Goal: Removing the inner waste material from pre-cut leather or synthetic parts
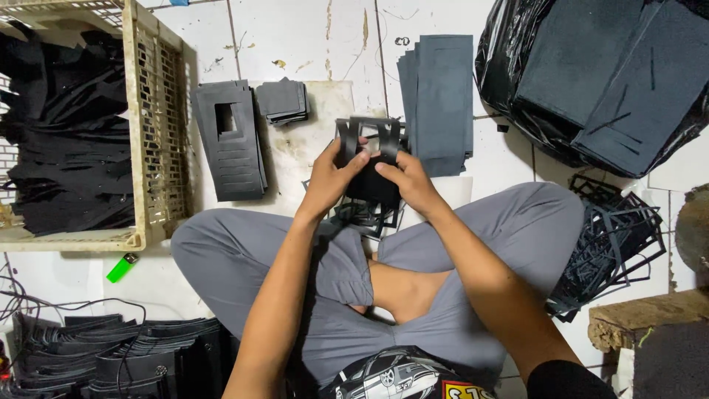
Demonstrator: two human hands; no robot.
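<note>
Sitting cross-legged on the tiled floor (310, 29), we keep the work over our lap. Left hand (330, 179) & right hand (408, 179) both grip shut on one black die-cut foam sheet (371, 159), thumbs on top, prob. to push pieces out w/o bending it. Leftover black frames (365, 216) lie just under the hands. Beyond, w/in reach: stack w/ rectangular window (230, 140), small stack of squares (282, 100), uncut dark sheets (441, 100). Left: beige plastic crate (159, 125) of black scraps. Far right: black bag (509, 81) w/ big sheets.
</note>
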